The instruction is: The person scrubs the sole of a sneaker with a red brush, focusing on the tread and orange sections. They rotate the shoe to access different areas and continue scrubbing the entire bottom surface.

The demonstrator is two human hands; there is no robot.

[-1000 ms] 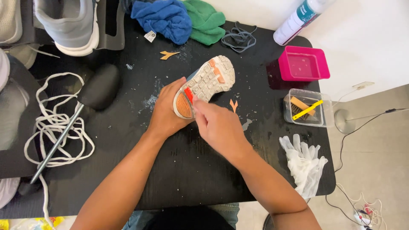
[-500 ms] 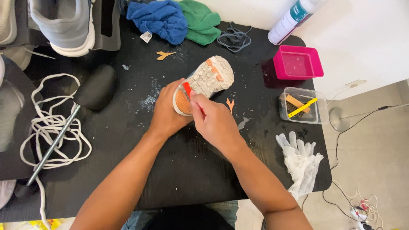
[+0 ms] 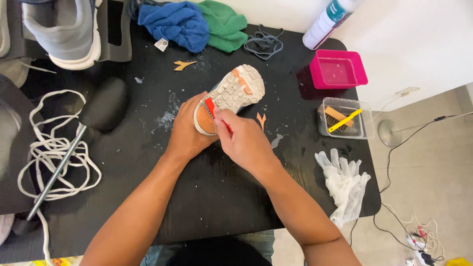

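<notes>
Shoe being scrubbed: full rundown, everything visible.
The shoe lies sole-up near the middle of the black table, toe pointing up-right. The sole is whitish, rubbery-looking, with a grid of small lugs, orange patches at toe and midfoot, and an orange heel pad. It looks dirty, with pale specks scattered around it. The left hand grips the heel end. The right hand holds a red brush against the sole near the heel. The upper is hidden.

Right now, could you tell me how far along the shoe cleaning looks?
Laces are already out, lying at the table's left. In hand: the left hand steadies the upturned shoe while the right hand works a red brush at its heel. The grey shoe waits.
</notes>
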